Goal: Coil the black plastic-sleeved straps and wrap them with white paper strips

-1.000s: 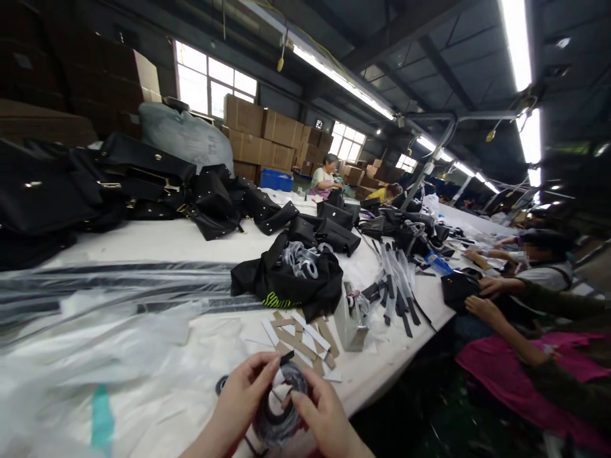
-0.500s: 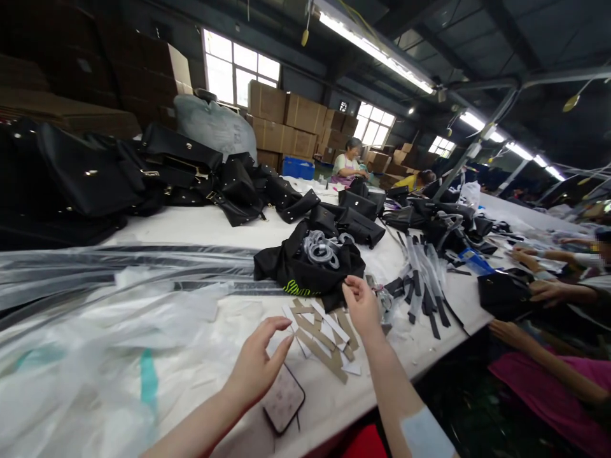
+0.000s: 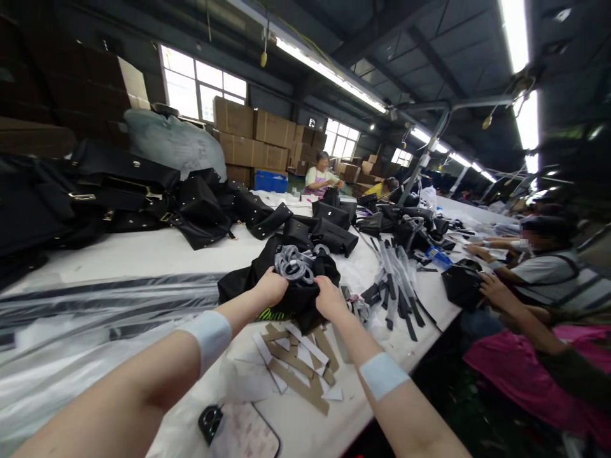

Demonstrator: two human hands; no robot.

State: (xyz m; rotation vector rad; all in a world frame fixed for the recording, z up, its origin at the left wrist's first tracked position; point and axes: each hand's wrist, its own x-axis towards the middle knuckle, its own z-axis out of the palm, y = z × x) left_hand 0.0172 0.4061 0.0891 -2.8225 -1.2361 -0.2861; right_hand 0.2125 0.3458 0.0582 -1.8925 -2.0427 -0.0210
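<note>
A black cloth bag (image 3: 245, 283) with green lettering lies in front of me on the white table, its mouth open and several grey coiled rings (image 3: 292, 264) showing inside. My left hand (image 3: 273, 287) is closed at the left side of the bag's mouth, close against the coils; its fingertips are partly hidden. At the right side of the mouth, my right hand (image 3: 330, 299) has its fingers closed on the black cloth. Below the bag lies a loose heap of brown and white card strips (image 3: 298, 359). A phone (image 3: 248, 432) rests near the table's front edge.
Black leather bags (image 3: 200, 210) are piled along the far left. Plastic-wrapped strips (image 3: 109, 302) stretch across the left side. Black straps (image 3: 396, 280) lie to the right. A co-worker's hands (image 3: 499, 292) handle a black bag (image 3: 461, 283) at the table's right edge.
My left hand has moved forward from above the card strips to the bag's mouth and closed. My right hand has shifted to the bag's rim near the coils. The view has turned right.
</note>
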